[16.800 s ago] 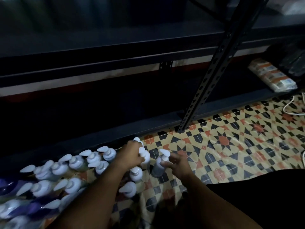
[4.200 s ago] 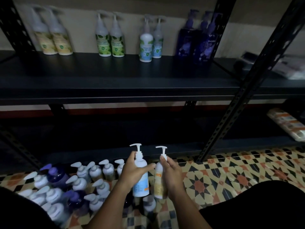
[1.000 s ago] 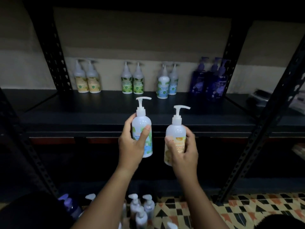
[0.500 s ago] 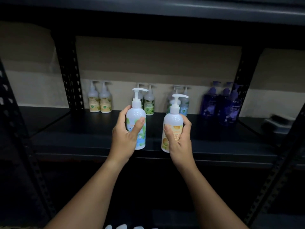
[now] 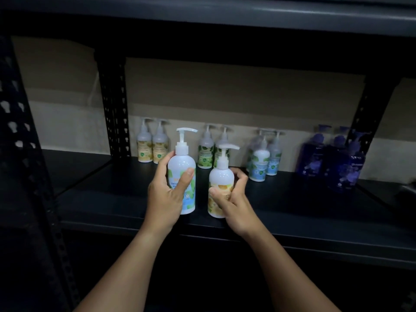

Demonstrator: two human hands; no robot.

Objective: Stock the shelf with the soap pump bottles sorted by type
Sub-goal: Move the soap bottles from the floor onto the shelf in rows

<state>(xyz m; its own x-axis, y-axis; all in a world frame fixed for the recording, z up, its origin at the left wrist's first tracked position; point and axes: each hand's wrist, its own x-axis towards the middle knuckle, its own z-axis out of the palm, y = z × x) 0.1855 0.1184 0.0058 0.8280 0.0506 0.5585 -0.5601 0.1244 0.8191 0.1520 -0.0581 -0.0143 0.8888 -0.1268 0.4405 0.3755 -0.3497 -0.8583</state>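
My left hand grips a white pump bottle with a blue and green label, upright over the front of the dark shelf. My right hand grips a white pump bottle with a yellow label just to its right and slightly lower. Along the back of the shelf stand sorted groups: yellow-label bottles, green-label bottles, blue-label bottles and dark purple bottles.
A perforated black upright rises at the back left and another at the back right, in front of the purple bottles. A higher shelf board spans the top. A front post stands at the left.
Both hands have carried their bottles forward over the shelf's front part. The right-hand bottle now sits lower than the left one. The camera has come closer to the shelf.
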